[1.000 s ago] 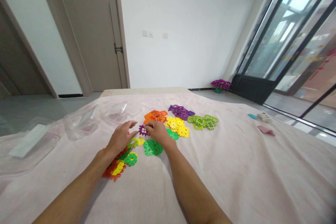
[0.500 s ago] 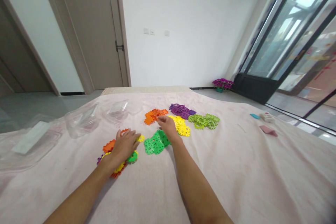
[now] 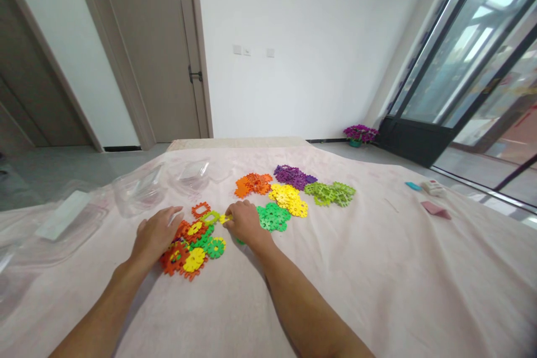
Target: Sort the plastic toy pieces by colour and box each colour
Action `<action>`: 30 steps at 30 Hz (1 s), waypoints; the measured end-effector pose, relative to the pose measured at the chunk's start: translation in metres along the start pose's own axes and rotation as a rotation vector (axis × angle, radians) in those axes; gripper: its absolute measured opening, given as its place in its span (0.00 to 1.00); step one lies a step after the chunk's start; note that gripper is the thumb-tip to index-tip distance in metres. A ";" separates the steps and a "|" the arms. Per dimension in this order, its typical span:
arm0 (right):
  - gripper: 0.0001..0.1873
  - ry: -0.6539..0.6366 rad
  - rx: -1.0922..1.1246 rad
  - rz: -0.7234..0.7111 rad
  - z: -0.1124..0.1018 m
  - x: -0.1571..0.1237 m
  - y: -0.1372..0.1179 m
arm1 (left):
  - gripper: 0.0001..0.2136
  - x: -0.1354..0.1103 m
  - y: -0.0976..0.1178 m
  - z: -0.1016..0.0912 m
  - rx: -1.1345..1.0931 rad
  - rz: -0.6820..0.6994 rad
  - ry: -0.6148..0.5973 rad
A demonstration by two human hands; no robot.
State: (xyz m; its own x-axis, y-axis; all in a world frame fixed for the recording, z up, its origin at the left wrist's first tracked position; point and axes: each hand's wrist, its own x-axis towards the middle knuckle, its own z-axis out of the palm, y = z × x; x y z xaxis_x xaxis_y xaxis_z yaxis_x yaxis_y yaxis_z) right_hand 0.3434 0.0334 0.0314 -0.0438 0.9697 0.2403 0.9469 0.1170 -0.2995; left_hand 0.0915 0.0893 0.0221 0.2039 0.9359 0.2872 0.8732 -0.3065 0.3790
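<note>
Right hand (image 3: 245, 222) at yellow piece (image 3: 223, 218)

The person's right fingertips are drawn nearly together there; whether they grip it cannot be told. The left hand (image 3: 156, 235) has fingers loosely parted, holding nothing visible, beside the mixed pile (image 3: 194, 260). Green pieces (image 3: 274, 217) lie just right of the right fingers

We hold both bare forearms (image 3: 291, 291) outstretched, our bare left hand (image 3: 153, 235) arched and spread, our bare right hand (image 3: 246, 223) curled downward.
</note>
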 end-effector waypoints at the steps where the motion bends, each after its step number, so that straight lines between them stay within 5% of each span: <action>1: 0.16 0.005 0.023 0.009 0.000 0.000 -0.001 | 0.23 -0.003 -0.008 0.003 0.001 -0.033 0.016; 11: 0.18 -0.074 -0.017 -0.019 -0.004 -0.001 0.003 | 0.24 -0.014 -0.022 0.021 0.115 -0.029 0.003; 20: 0.08 0.021 0.266 0.085 -0.008 0.006 0.010 | 0.25 -0.011 -0.030 0.025 0.194 0.022 -0.014; 25: 0.07 0.169 0.342 0.235 -0.033 0.011 0.043 | 0.25 -0.009 -0.034 0.027 0.193 0.038 -0.003; 30: 0.15 0.384 0.179 0.533 -0.065 0.002 0.096 | 0.25 -0.010 -0.032 0.026 0.199 0.044 0.008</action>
State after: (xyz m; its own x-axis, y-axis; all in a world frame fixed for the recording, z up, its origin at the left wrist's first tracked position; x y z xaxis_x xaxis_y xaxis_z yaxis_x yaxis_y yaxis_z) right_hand 0.4554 0.0326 0.0633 0.5619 0.7635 0.3184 0.7390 -0.2903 -0.6079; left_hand 0.0727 0.0946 -0.0160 0.2408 0.9208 0.3068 0.9340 -0.3058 0.1846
